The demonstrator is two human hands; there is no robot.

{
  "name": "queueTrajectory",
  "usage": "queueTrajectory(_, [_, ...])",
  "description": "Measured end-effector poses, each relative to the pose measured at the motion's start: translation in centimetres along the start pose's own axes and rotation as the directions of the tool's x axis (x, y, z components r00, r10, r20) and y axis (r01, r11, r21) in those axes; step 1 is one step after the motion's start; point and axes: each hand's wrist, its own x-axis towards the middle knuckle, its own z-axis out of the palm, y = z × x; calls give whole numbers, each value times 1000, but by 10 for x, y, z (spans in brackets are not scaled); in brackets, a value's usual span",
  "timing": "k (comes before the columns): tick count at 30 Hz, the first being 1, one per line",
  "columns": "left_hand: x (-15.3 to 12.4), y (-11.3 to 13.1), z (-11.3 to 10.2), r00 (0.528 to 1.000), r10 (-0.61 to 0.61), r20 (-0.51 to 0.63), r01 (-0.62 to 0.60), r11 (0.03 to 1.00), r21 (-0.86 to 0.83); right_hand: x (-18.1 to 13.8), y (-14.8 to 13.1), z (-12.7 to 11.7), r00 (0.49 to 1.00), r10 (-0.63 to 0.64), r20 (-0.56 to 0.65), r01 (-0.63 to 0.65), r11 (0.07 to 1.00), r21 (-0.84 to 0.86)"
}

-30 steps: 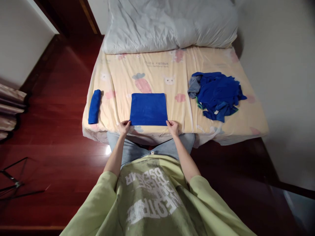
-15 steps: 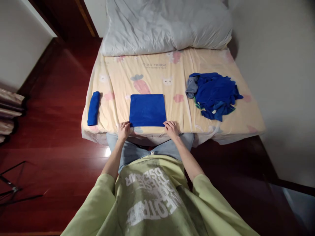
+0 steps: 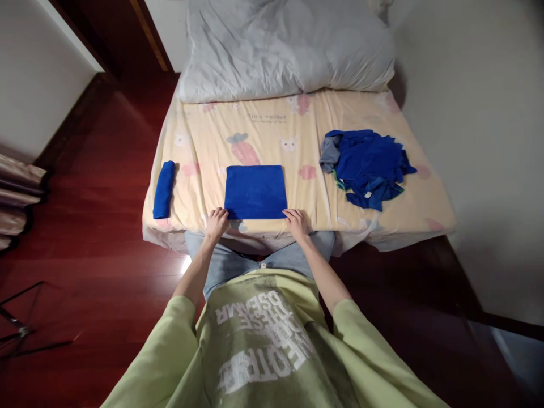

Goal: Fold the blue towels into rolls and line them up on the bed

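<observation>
The blue cloth [image 3: 255, 191] lies flat on the bed [image 3: 204, 147], at the near edge and between the two hands. Its outline is roughly rectangular, slightly wider at the near side. A narrow band runs along its near edge.

The left hand [image 3: 217, 223] is positioned at the near left corner of the blue cloth. Its fingers are bent and close together, with the tips at the corner. The right hand [image 3: 296, 222] is positioned at the near right corner in the same manner, fingers bent and tips at the cloth. For both hands, whether the fingers pinch the edge or only rest on it cannot be told; the thumbs are not clearly seen.

A rolled blue cloth [image 3: 164, 190] lies to the left, well apart from the left hand, with its length running from near to far. A heap of blue clothes [image 3: 372, 164] lies to the right, loosely crumpled; a grey piece [image 3: 330, 154] is at its left side.

The bed carries a pale yellow sheet with a carrot print [image 3: 244, 149] just beyond the blue cloth. A grey quilt [image 3: 284, 54] covers the far end. A curtain [image 3: 19, 195] hangs at the left, above the dark red floor [image 3: 97, 226].
</observation>
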Motion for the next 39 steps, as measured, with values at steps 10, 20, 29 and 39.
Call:
queueTrajectory(10, [-42,-13,1,998,-63,0,61,981,-184,-29,1,-2,994,94,-60,-86,989,120])
queueTrajectory(20, [-29,-6,9,913,-398,-87,283,773,-568,-15,6,1,946,325,-10,-293,865,407])
queueTrajectory(29, [-23,-13,17,878,-478,-36,359,705,-611,-13,9,12,868,495,-38,-455,825,336])
queueTrajectory(39, [-14,-5,8,862,-506,-34,409,734,-542,-8,9,16,889,456,-43,-411,837,361])
